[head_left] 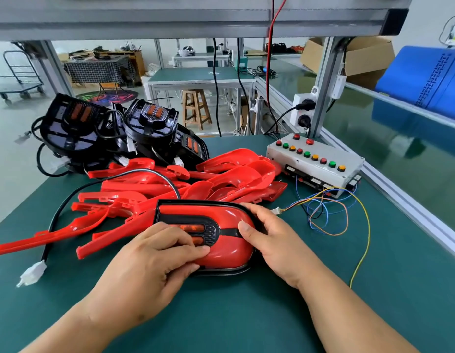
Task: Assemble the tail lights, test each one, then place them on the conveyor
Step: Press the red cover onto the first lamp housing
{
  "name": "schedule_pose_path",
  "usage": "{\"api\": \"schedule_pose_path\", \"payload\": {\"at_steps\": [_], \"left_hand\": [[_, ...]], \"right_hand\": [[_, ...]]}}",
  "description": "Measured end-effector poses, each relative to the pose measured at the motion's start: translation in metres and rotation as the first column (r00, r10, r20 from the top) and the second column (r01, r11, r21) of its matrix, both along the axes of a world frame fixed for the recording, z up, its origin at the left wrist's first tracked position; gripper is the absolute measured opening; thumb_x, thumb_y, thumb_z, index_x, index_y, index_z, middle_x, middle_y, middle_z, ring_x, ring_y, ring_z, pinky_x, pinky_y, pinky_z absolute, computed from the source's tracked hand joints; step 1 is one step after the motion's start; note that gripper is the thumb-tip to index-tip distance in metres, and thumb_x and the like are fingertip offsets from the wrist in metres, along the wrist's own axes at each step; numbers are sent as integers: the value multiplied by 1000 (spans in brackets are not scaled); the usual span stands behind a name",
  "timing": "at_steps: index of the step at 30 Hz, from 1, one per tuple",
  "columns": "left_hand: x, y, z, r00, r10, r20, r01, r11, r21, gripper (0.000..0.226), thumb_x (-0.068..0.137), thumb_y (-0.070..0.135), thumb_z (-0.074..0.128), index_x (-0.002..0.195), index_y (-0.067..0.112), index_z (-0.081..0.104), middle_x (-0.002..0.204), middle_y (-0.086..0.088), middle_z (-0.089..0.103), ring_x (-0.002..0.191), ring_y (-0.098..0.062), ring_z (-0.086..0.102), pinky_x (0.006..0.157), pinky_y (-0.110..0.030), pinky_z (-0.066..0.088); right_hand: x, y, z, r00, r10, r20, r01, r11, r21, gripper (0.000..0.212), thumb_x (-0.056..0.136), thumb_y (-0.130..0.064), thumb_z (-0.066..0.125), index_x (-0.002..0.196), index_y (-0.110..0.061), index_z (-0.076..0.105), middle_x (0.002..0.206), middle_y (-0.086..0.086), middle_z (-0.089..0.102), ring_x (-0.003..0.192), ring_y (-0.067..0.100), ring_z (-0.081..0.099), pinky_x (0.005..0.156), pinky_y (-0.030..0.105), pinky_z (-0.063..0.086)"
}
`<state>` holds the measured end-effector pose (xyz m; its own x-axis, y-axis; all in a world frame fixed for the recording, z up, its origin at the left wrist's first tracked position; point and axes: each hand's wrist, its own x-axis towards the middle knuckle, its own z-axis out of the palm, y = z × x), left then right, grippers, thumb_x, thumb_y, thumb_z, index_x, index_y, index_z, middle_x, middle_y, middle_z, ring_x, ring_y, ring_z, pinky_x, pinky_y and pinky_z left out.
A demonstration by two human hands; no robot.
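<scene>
The tail light (225, 216) lies face up on the green bench (246, 317). The left hand (150, 261) curls over its amber lenses; the right hand (272, 240) clasps its rounded end, thumb on top. Behind lie loose red covers (170, 186), black housings (94, 128), and a button box (315, 161) at right.

Both forearms are bare up to the frame's lower edge; the left hand (150, 263) and right hand (274, 243) are ungloved, with short nails.
</scene>
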<state>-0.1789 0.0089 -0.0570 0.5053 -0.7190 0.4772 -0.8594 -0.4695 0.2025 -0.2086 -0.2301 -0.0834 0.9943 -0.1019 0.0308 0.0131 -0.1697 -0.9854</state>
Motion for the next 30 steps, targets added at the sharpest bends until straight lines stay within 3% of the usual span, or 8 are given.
{"api": "schedule_pose_path", "payload": {"at_steps": [11,15,18,21,23,25,27,30], "left_hand": [[3,-1,-1,997,-46,-64,48,998,31,31,89,41,54,110,29,74,93,19,61,87,0,55,83,-14,44],[5,1,-3,996,-51,-79,52,998,18,30,91,38,52,113,31,72,98,19,58,93,-1,54,85,-17,44],[3,1,-8,998,7,-56,-8,1000,-9,31,91,38,49,114,38,70,103,15,51,98,-6,47,88,-22,41],[2,9,-11,973,118,-200,-140,985,-100,34,88,45,49,118,54,61,115,16,43,110,-8,40,96,-23,34],[4,18,-8,905,208,-370,-280,948,-150,40,90,54,52,128,64,44,117,21,37,112,0,39,95,-16,33],[6,29,-4,768,275,-579,-395,914,-91,56,75,62,56,126,69,33,113,25,42,100,6,49,82,-12,42],[7,34,-2,581,203,-788,-361,932,-26,53,70,57,58,120,66,43,113,14,62,93,2,61,74,-17,50],[7,34,4,377,60,-924,-321,944,-70,34,81,43,57,113,54,60,115,15,69,104,-2,64,81,-25,52]], "right_hand": [[-1,1,2,1000,-8,-18,8,999,-47,43,94,-27,63,136,-28,52,128,-14,60,117,1,57,106,32,44],[-3,-1,4,997,66,-28,-69,991,-116,70,77,-49,75,138,-32,46,128,-16,59,115,-2,56,104,30,45],[-1,-4,5,994,101,-41,-106,977,-185,80,68,-55,73,139,-36,42,127,-17,59,115,-3,56,105,30,45],[0,-6,5,992,123,-34,-127,975,-185,80,65,-59,73,136,-39,44,120,-23,62,113,-4,57,104,30,45],[0,-7,5,991,132,-31,-136,975,-176,79,63,-60,74,134,-41,45,120,-25,62,112,-5,58,105,30,45],[1,-8,5,990,137,-35,-141,975,-173,80,62,-61,74,134,-42,44,121,-23,62,113,-4,57,105,32,45],[2,-9,4,989,143,-39,-147,973,-178,79,62,-62,74,132,-45,44,121,-25,61,113,-5,57,105,33,45],[1,-10,5,988,152,-29,-154,963,-220,73,63,-64,73,129,-52,44,120,-28,61,113,-6,57,104,32,45]]}}
